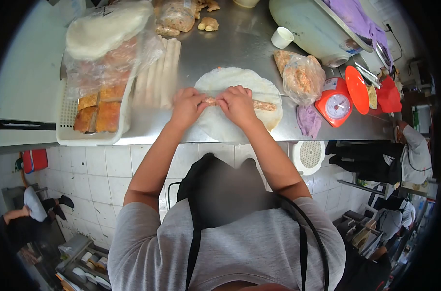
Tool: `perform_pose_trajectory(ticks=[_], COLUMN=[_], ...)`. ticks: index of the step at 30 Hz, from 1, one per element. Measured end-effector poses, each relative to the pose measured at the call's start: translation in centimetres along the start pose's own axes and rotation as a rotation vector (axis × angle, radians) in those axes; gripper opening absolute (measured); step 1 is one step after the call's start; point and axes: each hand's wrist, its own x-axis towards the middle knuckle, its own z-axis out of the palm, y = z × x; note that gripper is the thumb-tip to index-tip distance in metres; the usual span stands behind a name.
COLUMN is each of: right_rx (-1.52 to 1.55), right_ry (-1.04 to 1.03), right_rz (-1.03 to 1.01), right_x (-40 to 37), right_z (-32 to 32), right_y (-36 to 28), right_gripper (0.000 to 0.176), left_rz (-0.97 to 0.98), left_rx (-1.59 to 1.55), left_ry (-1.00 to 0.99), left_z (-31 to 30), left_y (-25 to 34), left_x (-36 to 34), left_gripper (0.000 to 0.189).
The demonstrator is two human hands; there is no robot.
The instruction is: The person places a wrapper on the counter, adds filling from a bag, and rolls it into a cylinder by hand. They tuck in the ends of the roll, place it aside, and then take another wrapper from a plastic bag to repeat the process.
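Note:
A round white wrapper sheet (225,123) lies on the metal table with its near edge at the table's front edge. Across it runs a strip of orange-pink filling (265,105), whose right end shows beyond my right hand. My left hand (187,105) is at the sheet's left side, thumb and fingers pressed together on the filling's left part. Close beside it, my right hand (236,103) has its fingers curled over the filling near the middle. Several long pale rolls (157,77) lie side by side left of my left hand.
A white basket (93,139) holding browned blocks and bagged sheets stands at the left. On the right are a bag of filling (303,80), a red scale (337,107), a purple cloth (308,120) and a white cup (282,37). Other people are in the background at both sides.

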Motion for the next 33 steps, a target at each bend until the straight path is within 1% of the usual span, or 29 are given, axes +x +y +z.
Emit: perform_pose_trajectory(ticks=[2,5,8,11,14,17,20,23,26,29,30,32,33], right_rx=[0.027,0.059,0.035,-0.035,0.029,-0.088,-0.05,-0.065,-0.13,-0.018,-0.042,-0.085,-0.077], right_ry=[-0.016,-0.042,0.095,-0.073,-0.033,-0.073,-0.144,-0.041,-0.145,-0.2,-0.147,-0.043,-0.101], right_rz=[-0.016,-0.027,0.022,-0.022,-0.034,0.081,0.041,0.026,0.089,0.011,0.037,0.088,0.097], right_x=[-0.4,0.0,0.2,0.1,0.1,-0.5,-0.9,-0.6,-0.9,-1.6,-1.5,-1.4,-1.5], right_z=[2.2,1.1,0.5,1.9,0.7,-0.4,1.1,-1.0,-2.3,-0.9,-1.7,-3.3,-3.3], right_y=[1.2,0.3,-0.6,0.1,-0.1,0.5,1.3,0.9,2.0,3.1,3.1,3.0,3.3], right_gripper=[0.012,0.012,0.014,0.02,0.023,0.025,0.028,0.032,0.034,0.032,0.03,0.027,0.025], left_rz=[0.006,0.032,0.025,0.03,0.053,0.076,0.07,0.061,0.103,0.135,0.137,0.111,0.097], left_rx=[-0.008,-0.014,-0.009,0.029,0.062,0.061,0.06,0.045,0.026,0.033,0.041,0.037,0.036], left_ry=[-0.001,0.045,0.064,0.048,0.004,-0.005,-0.028,-0.06,-0.08,-0.119,-0.132,-0.096,-0.079], left_z=[0.7,0.7,0.6,0.8,0.7,0.4,1.2,1.1,0.9,1.9,2.1,2.0,1.9], left_y=[0.0,0.0,-0.1,0.0,-0.1,0.8,1.3,1.6,2.3,2.4,2.6,3.1,3.5], left_x=[-0.2,0.0,-0.1,-0.1,0.0,0.1,0.1,0.3,0.9,1.3,1.6,1.8,1.8], left_gripper=[0.028,0.026,0.025,0.025,0.026,0.03,0.033,0.036,0.039,0.038,0.037,0.032,0.029])
